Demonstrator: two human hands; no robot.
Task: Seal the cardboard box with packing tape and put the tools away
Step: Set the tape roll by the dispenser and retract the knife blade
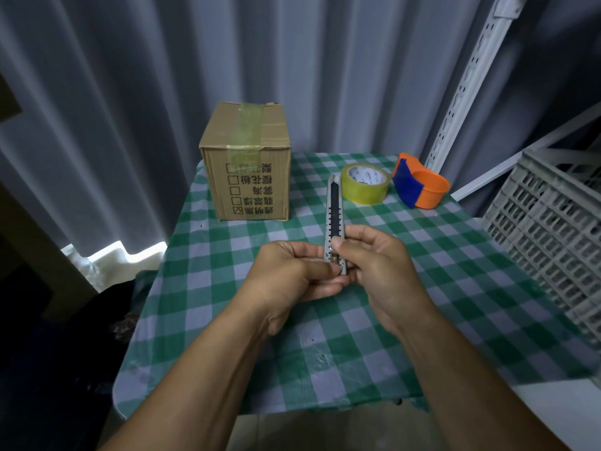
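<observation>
A cardboard box (247,161) stands at the table's far left, a strip of clear yellowish tape running over its top and down the front. A grey utility knife (335,213) points away from me above the table's middle. My left hand (292,275) and my right hand (380,271) both grip its near end, the right thumb on the slider. A roll of yellowish packing tape (366,183) lies flat at the far right, beside an orange and blue tape dispenser (419,185).
The table wears a green and white checked cloth (325,336). A grey slotted plastic crate (553,236) stands at the right edge. Grey curtains hang behind, and a white perforated rack post (468,79) leans at the back right.
</observation>
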